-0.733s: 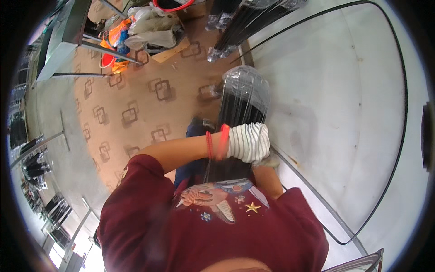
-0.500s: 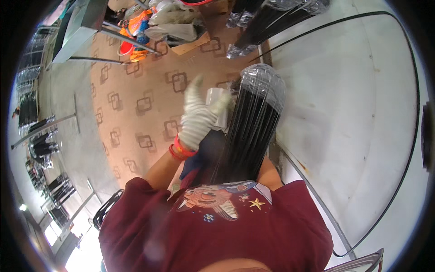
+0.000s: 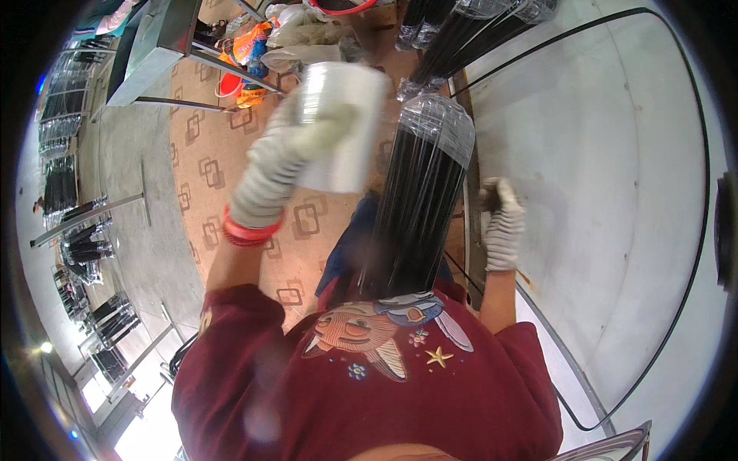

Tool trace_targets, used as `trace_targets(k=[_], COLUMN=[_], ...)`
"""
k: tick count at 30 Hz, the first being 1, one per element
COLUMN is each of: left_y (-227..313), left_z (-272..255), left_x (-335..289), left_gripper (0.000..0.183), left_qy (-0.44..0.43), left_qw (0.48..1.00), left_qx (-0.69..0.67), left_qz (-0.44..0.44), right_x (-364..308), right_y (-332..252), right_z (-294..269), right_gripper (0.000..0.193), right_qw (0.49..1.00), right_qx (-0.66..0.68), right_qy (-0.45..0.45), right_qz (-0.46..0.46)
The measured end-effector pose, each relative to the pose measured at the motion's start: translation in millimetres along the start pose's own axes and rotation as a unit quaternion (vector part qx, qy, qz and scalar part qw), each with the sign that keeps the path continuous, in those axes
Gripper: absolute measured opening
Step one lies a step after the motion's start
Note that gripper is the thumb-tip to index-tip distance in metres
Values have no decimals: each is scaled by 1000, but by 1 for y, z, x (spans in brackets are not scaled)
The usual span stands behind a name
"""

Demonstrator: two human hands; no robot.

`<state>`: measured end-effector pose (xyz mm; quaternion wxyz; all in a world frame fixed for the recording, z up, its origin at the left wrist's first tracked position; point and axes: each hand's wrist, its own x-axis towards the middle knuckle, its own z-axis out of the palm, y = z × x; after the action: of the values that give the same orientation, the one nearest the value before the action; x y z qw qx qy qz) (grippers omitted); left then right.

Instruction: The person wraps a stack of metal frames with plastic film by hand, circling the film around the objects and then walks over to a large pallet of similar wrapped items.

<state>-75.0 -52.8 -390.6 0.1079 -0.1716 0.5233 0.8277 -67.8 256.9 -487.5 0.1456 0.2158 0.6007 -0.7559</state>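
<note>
A wide roll of clear stretch film (image 3: 361,134) is held up in my left hand (image 3: 307,146), which wears a white striped glove; hand and roll are a little blurred. Just right of it stands a bundle of long black strips (image 3: 419,207), its far end wrapped in clear film (image 3: 438,127) and its near end against my front. To the right of the bundle, near the white wall, is my gloved right hand (image 3: 501,223). Its fingers are curled in, with a dark patch at them, and what they hold, if anything, cannot be made out.
More film-wrapped black bundles (image 3: 477,42) lie at the far end along the white wall panel (image 3: 569,177). A black cable (image 3: 696,92) curves over that panel. Far left stand a metal-framed table (image 3: 154,61), plastic bags (image 3: 307,46) and a red basin (image 3: 342,6).
My left hand, open beside the film roll before, now grips it and has moved up and left with it. My right hand has come out from behind the bundle to its right side.
</note>
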Motion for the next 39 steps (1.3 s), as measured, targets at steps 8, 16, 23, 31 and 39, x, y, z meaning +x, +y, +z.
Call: trace_targets(k=[8,16,23,31,39], left_y=[-127,-116,-277,-170,-151], left_z=[154,99,-8,-2,-30], left_x=[-7,-1,30,-9,-20], left_gripper=[76,12,42,55,60], left_qy=[-65,70,77,-11,-28], left_qw=[898,793,915,976,977], left_qx=[410,410,130,16,9], left_qz=[145,446,-373,-217,-213], right_x=[-44,-21,33,9,-2], right_y=[-22,60,198,146,131], right_z=[-17,-119,-12,48,68], right_gripper=[63,68,45,41,36], right_qw=[979,965,926,905,897], right_qx=[186,201,309,312,311], right_qy=[-79,30,-42,-131,-160], right_qz=[12,165,213,259,271])
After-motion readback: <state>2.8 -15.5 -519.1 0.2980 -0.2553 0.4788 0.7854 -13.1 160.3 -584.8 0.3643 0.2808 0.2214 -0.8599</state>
